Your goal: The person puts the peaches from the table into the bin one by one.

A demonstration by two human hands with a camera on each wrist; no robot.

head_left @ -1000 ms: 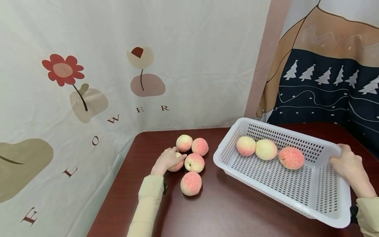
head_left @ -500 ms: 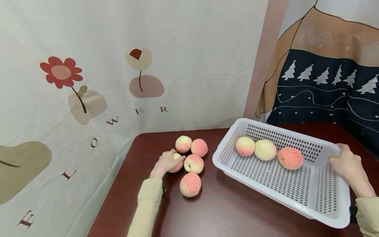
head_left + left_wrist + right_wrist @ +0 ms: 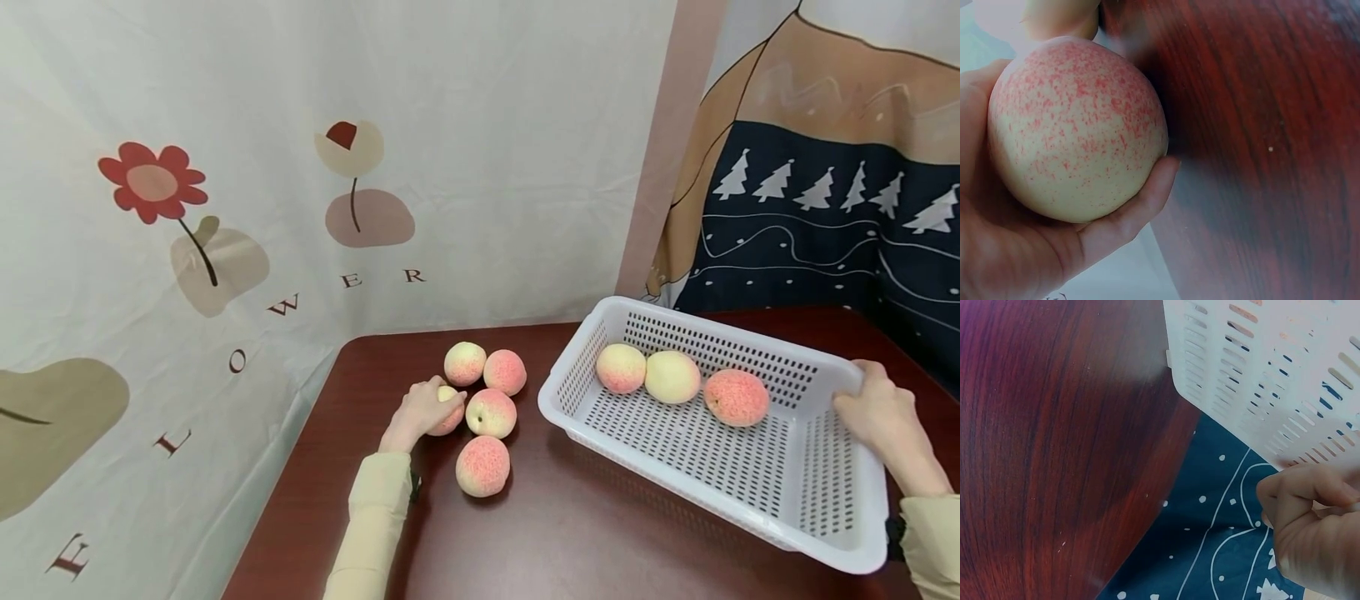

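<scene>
At the left of the dark red table (image 3: 555, 533), beside four loose peaches (image 3: 491, 414), the left hand (image 3: 420, 412) holds one peach (image 3: 1079, 131) between its curled thumb and fingers. Opposite, the right hand (image 3: 879, 414) grips the end of a white basket (image 3: 738, 467) with three more peaches (image 3: 672, 377) inside.

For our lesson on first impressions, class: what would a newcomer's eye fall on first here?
Probably the white basket on the right, holding three peaches, its end gripped by the right hand. Then the left hand, holding a peach near four others on the table, and the red flower on the cloth behind.
</scene>
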